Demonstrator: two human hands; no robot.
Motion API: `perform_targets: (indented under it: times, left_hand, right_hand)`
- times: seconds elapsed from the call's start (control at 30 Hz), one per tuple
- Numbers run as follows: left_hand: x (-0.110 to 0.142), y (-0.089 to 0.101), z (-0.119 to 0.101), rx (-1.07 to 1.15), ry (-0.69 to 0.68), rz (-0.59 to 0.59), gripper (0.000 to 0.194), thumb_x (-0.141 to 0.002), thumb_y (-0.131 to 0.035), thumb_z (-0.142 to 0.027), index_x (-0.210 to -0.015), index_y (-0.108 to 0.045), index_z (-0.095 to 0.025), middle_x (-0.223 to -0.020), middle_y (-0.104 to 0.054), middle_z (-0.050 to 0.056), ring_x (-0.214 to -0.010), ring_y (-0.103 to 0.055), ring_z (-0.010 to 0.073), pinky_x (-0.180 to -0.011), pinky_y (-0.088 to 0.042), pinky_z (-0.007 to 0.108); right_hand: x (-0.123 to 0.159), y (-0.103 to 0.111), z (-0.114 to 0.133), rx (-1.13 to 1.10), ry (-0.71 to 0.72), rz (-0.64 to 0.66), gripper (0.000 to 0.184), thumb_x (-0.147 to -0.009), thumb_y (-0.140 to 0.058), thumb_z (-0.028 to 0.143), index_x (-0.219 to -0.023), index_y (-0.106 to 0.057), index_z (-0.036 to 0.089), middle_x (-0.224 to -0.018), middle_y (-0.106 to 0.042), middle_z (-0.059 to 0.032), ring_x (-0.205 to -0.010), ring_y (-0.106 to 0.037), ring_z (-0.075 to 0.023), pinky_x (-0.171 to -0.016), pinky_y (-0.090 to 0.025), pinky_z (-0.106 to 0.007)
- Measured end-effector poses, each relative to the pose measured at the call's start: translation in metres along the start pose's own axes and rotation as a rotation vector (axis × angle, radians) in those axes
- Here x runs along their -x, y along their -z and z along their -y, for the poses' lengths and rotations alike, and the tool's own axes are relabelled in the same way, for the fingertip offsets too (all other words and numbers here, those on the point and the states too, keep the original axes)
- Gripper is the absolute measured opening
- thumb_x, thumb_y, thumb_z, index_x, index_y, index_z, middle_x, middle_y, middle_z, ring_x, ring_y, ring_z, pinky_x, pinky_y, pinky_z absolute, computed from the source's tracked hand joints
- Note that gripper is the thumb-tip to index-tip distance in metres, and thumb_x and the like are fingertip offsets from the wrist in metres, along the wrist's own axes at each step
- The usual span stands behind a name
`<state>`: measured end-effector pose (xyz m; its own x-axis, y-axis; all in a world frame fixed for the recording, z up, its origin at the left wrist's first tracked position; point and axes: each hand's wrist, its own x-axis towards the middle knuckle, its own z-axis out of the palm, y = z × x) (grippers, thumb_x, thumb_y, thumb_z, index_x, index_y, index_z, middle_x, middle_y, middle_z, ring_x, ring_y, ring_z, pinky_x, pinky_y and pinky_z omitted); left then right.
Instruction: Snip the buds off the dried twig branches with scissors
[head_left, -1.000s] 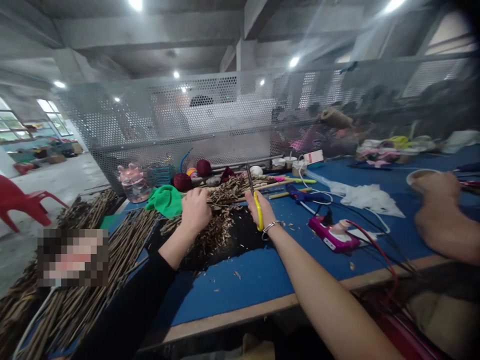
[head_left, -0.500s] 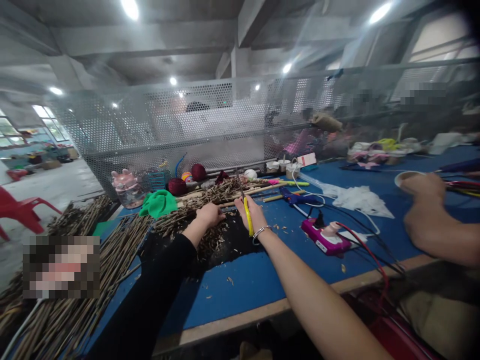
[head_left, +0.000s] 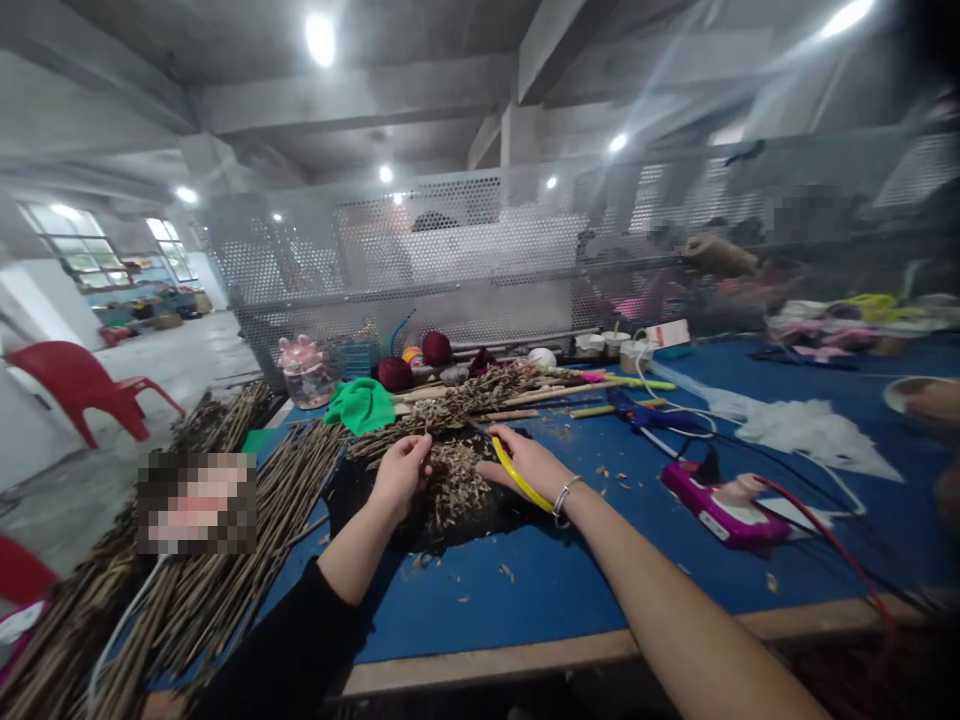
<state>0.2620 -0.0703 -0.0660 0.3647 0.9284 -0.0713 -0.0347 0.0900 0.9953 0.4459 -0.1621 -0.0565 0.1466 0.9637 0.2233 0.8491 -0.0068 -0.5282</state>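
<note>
My left hand (head_left: 403, 475) is closed in a pinch at the left side of a heap of short dry plant clippings (head_left: 459, 482). Whatever its fingertips hold is too small to make out. The heap lies on a black cloth (head_left: 352, 505) spread over the blue table. Across the heap, my right hand (head_left: 529, 462) grips yellow-handled scissors (head_left: 523, 478), with the handle along the palm and the dark blades aimed left towards my left hand. Just beyond both hands lies a bundle of dried stems (head_left: 450, 408).
Long brown sticks (head_left: 247, 530) are piled at the left. A green cloth (head_left: 360, 405), yarn balls (head_left: 436, 348) and a pink-topped jar (head_left: 304, 372) stand behind. On the right are a blue glue gun (head_left: 645, 412), a purple power strip (head_left: 720, 510), cables and plastic wrap (head_left: 814, 435).
The view has swung left, so the table appears further right. The scissors have turned from pointing up to pointing left. My hands have parted slightly from the stems, exposing more of the clippings.
</note>
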Motion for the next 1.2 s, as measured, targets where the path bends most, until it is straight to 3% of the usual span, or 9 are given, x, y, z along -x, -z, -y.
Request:
perform_targets:
  times: [0.13,0.3,0.57,0.8,1.0,1.1,1.2]
  left_hand:
    - [-0.004,0.000,0.013,0.035,-0.047,0.027,0.034,-0.062,-0.066,-0.044,-0.075,-0.051,-0.016,-0.053,-0.046,-0.006,-0.040,-0.042,0.0035,-0.035,-0.029,0.012]
    - [-0.002,-0.002,0.015,-0.052,-0.060,0.064,0.024,-0.067,-0.064,-0.034,-0.078,-0.055,-0.015,-0.056,-0.053,-0.004,-0.044,-0.050,0.0063,-0.041,-0.041,0.016]
    - [-0.001,0.003,0.013,-0.094,-0.077,-0.098,0.023,-0.073,-0.058,-0.035,-0.087,-0.056,-0.017,-0.072,-0.062,0.001,-0.052,-0.059,0.0102,-0.042,-0.042,0.018]
    - [-0.001,0.000,0.013,0.040,-0.064,-0.118,0.023,-0.074,-0.059,-0.033,-0.088,-0.053,-0.015,-0.077,-0.061,0.001,-0.056,-0.061,0.0101,-0.045,-0.045,0.017]
    - [0.000,0.000,0.006,0.181,-0.076,-0.233,0.022,-0.076,-0.056,-0.033,-0.087,-0.051,-0.015,-0.071,-0.055,-0.001,-0.054,-0.059,0.0078,-0.043,-0.043,0.015]
    - [0.003,-0.002,0.005,0.256,-0.024,-0.146,0.023,-0.073,-0.060,-0.034,-0.085,-0.052,-0.016,-0.069,-0.054,-0.002,-0.055,-0.059,0.0077,-0.045,-0.044,0.016]
    - [0.009,-0.008,0.007,0.277,0.067,0.029,0.023,-0.071,-0.064,-0.033,-0.081,-0.054,-0.015,-0.069,-0.056,-0.001,-0.057,-0.060,0.0076,-0.048,-0.046,0.015]
  right_hand:
    - [0.005,-0.008,0.013,0.023,0.080,0.154,0.064,-0.068,-0.057,0.061,-0.114,-0.050,0.017,-0.104,-0.059,-0.0123,-0.092,-0.056,-0.0237,-0.078,-0.040,-0.031]
    - [0.005,-0.011,0.017,0.063,0.053,0.153,0.064,-0.069,-0.056,0.061,-0.115,-0.050,0.016,-0.101,-0.060,-0.0120,-0.088,-0.057,-0.0225,-0.075,-0.041,-0.030]
    - [0.006,-0.007,0.017,0.109,-0.020,0.174,0.055,-0.070,-0.055,0.060,-0.108,-0.054,0.020,-0.074,-0.064,-0.0052,-0.064,-0.057,-0.0185,-0.057,-0.037,-0.024]
    - [0.007,-0.011,0.017,0.131,-0.013,0.155,0.053,-0.070,-0.053,0.062,-0.104,-0.056,0.021,-0.077,-0.065,-0.0065,-0.068,-0.059,-0.0199,-0.057,-0.037,-0.023]
    - [0.008,-0.008,0.017,0.146,-0.061,0.157,0.050,-0.071,-0.055,0.058,-0.104,-0.056,0.019,-0.069,-0.064,-0.0057,-0.061,-0.058,-0.0198,-0.054,-0.036,-0.024]
    - [0.006,-0.011,0.014,0.141,-0.046,0.151,0.049,-0.071,-0.057,0.055,-0.105,-0.055,0.020,-0.072,-0.065,-0.0064,-0.064,-0.060,-0.0211,-0.055,-0.037,-0.024]
    - [0.004,-0.017,0.013,0.127,-0.022,0.130,0.046,-0.072,-0.057,0.052,-0.106,-0.053,0.021,-0.079,-0.066,-0.0077,-0.071,-0.061,-0.0222,-0.059,-0.039,-0.025]
